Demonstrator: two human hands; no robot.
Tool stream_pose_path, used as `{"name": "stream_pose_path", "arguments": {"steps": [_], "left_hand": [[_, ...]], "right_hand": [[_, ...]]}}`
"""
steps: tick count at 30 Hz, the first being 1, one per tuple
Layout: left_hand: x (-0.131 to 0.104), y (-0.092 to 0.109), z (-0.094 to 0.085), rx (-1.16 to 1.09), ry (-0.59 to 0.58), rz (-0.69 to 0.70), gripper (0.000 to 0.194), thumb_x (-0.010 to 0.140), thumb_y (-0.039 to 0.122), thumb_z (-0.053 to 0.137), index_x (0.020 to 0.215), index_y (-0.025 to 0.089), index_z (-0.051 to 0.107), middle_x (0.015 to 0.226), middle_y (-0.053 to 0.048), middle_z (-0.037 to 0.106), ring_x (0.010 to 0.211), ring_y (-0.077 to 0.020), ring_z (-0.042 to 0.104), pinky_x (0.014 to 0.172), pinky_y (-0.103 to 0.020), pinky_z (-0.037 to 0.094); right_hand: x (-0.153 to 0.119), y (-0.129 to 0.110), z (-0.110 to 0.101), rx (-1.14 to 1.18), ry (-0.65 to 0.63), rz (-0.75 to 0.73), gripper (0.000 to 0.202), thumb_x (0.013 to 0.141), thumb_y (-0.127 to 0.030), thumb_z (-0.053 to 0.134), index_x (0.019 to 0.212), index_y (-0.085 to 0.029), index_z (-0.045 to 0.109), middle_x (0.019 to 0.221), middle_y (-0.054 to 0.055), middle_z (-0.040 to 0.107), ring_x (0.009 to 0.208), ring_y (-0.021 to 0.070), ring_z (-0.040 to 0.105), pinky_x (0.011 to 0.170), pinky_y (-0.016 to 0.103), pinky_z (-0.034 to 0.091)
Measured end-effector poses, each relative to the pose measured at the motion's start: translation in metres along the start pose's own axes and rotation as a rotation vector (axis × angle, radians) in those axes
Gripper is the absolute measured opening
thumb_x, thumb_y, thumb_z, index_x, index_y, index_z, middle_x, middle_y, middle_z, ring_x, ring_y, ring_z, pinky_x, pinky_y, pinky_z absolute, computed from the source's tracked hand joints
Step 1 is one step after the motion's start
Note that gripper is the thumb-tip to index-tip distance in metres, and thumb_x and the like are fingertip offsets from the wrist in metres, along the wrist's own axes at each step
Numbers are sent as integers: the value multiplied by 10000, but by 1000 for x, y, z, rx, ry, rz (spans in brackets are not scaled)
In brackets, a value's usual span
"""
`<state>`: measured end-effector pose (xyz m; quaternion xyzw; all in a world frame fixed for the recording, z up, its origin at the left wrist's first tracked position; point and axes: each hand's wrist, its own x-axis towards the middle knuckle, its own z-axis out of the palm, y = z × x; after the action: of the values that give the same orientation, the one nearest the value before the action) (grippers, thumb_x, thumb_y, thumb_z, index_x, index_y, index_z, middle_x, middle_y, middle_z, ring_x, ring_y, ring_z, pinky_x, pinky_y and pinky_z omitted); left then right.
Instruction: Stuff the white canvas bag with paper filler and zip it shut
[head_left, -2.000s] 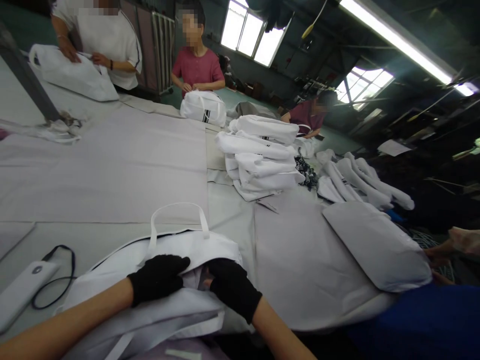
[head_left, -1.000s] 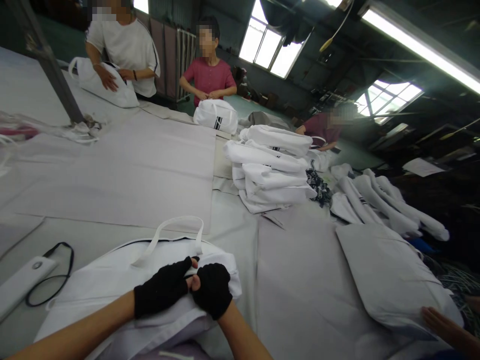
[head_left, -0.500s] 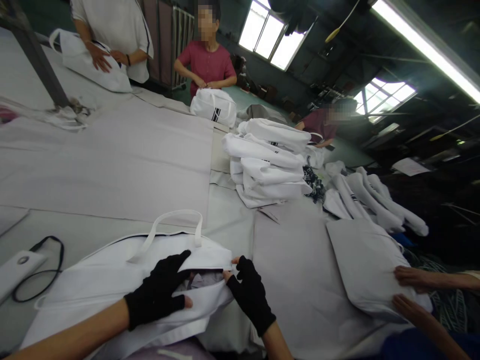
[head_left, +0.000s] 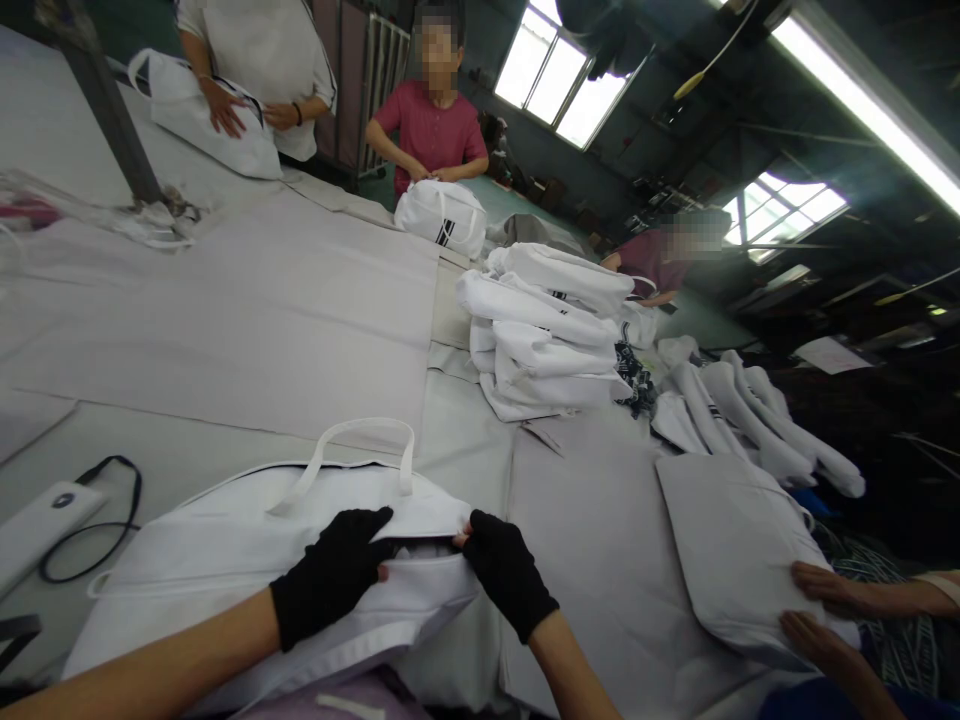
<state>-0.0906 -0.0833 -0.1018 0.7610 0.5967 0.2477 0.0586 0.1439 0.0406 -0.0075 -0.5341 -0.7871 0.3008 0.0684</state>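
Observation:
A white bag (head_left: 225,560) with a dark-edged zip opening and a white strap handle (head_left: 341,425) lies on the table in front of me. My left hand (head_left: 330,565), in a black fingerless glove, is closed on the edges of the opening, with fingers on the upper flap and thumb below. At the bag's right end my right hand (head_left: 506,570), gloved the same way, pinches the corner where the opening ends. Whether a zip pull is between those fingertips is too small to tell. Greyish stuffing (head_left: 427,550) shows through the gap.
White bags are stacked (head_left: 547,330) at the middle, and more lie beyond on the right. A co-worker's hands (head_left: 832,600) rest on a flat white bag (head_left: 739,540) at right. Across the table, other people handle bags. A white device (head_left: 45,530) with a black cord lies left.
The gap in the bag has narrowed, its edges drawn closer together between my hands. My left hand sits a little nearer the bag's right end. The view has shifted slightly.

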Motion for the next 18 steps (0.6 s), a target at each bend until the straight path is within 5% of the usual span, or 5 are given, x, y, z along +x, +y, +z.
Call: {"name": "stream_pose_path", "arguments": {"steps": [3,8,12,18], "left_hand": [[-4,-1,6,11,-18,2,378,885,195,554,1245,276,631,1430,-108,481,1200,-357,527,942,-574,506],[0,3,-4,11,-28,11,388,891,138,527,1234,290,622,1465,-70,453,1187,-333,559,902,-532,546],[-2,3,-3,43,-9,79,341,932,175,507,1247,259,604,1476,-67,442,1269,-333,502,961,-562,503],[-13,3,4,120,43,106,362,972,194,463,1324,224,540,1493,-62,420,1328,-299,449,1007,-506,485]], "right_hand": [[1,6,-7,263,-36,78,240,827,-382,536,698,-187,483,645,-8,529,586,142,537,547,284,476],[-5,15,-10,529,-86,238,173,738,-243,507,898,-213,451,606,-84,427,470,76,405,408,180,343],[-7,19,-9,511,-70,94,190,786,-255,499,969,-207,489,612,-81,402,482,67,322,440,183,300],[-9,24,-16,464,-22,-59,161,859,-272,506,1001,-195,504,915,29,541,726,115,487,645,243,450]]}}
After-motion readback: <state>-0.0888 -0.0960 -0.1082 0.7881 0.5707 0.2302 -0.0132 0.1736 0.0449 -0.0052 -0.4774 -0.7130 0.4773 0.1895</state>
